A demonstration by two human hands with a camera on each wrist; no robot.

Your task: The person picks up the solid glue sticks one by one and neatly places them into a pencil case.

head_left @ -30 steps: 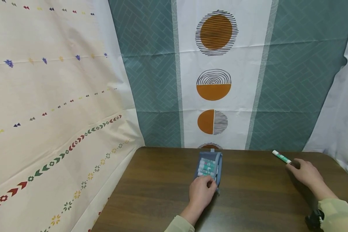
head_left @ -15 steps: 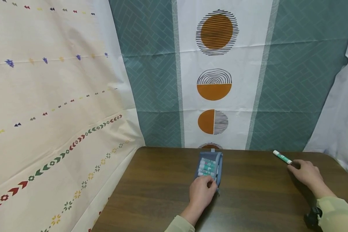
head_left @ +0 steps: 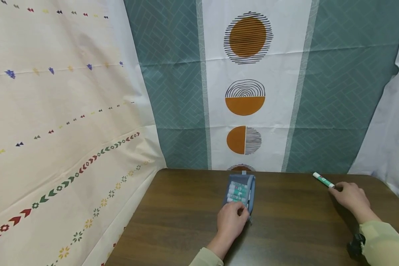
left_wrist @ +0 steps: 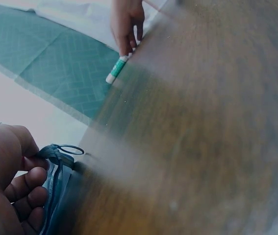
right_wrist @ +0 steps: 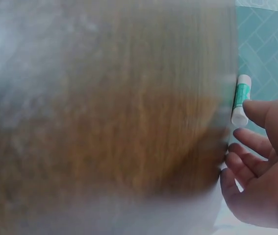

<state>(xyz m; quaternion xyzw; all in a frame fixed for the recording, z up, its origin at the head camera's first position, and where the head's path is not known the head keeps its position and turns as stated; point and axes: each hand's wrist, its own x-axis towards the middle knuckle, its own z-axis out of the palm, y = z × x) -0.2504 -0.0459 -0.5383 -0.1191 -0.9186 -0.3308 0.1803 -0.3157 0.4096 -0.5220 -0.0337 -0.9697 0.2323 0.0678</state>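
Note:
A small blue-grey zip pouch (head_left: 252,197) lies on the table, and through its clear front show several white-and-green sticks (head_left: 237,192). My left hand (head_left: 231,220) pinches the pouch's near end between thumb and forefinger; the left wrist view shows this grip beside a zip pull ring (left_wrist: 71,149). On the right, a white-and-green glue stick (head_left: 323,180) lies flat near the table's back edge. The fingers of my right hand (head_left: 352,199) are loosely bent at its near end. In the right wrist view the thumb (right_wrist: 266,112) is beside the glue stick (right_wrist: 241,98), not wrapped around it.
The brown wooden table (head_left: 286,229) carries these things. Behind it hangs a green and white curtain (head_left: 249,140) with orange circles. A cream patterned cloth (head_left: 70,166) covers the left side. A dark device (head_left: 355,244) is on the right wrist.
The right forearm and sleeve have shifted slightly left, while the right hand stays at the glue stick's end. The left hand, pouch and glue stick keep their places.

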